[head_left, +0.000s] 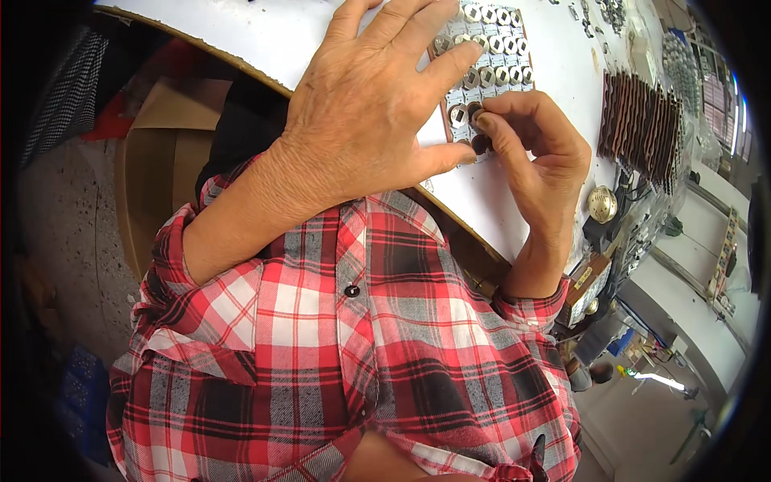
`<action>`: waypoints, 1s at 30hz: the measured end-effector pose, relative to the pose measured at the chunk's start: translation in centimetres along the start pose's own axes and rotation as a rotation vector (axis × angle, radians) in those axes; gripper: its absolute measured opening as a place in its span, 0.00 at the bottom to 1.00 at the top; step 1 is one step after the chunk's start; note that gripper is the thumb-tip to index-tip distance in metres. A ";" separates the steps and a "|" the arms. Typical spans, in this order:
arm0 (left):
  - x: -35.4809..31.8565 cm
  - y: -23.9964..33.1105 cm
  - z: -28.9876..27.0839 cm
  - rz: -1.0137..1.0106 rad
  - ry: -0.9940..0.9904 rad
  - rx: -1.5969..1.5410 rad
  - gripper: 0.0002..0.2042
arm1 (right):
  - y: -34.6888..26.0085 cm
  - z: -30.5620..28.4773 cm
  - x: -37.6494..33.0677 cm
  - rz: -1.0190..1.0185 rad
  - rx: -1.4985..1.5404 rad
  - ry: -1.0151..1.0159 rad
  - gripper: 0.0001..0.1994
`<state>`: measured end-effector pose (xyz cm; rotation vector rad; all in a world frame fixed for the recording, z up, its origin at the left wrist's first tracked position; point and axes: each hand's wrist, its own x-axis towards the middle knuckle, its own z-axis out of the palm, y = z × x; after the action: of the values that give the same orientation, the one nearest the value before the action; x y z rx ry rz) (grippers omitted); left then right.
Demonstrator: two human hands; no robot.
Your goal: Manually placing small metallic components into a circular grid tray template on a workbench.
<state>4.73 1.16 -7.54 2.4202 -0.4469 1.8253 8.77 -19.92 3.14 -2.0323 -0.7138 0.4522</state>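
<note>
My left hand (pixel 365 104) lies flat, fingers spread, on a brown tray (pixel 490 60) of small round metal rings set in rows on a white table (pixel 265 36). The palm covers the tray's left side. My right hand (pixel 538 153) is at the tray's near right corner, thumb and fingertips pinched on a small dark ring-shaped part (pixel 475 111) right above an open slot. Both forearms wear red plaid sleeves.
A stack of brown trays (pixel 642 128) stands on edge at the right of the table. A round brass bell-like object (pixel 602 203) sits by the table edge. A cardboard box (pixel 161 161) is on the floor at the left.
</note>
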 end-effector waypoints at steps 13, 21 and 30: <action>6.1 2.3 -5.7 -0.590 -0.719 -0.375 0.44 | 0.0 -0.9 0.7 -0.012 -0.088 -0.060 0.05; 5.8 2.2 -6.0 -0.589 -0.701 -0.379 0.43 | 0.5 -0.9 0.9 -0.061 0.002 -0.041 0.06; 5.5 2.4 -5.8 -0.575 -0.675 -0.371 0.41 | 7.6 -9.8 12.2 -0.103 -0.534 0.408 0.15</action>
<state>0.08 -0.80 -0.94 2.4689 -0.0796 0.6263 25.98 -21.58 1.33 -2.4595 -0.7286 -0.2431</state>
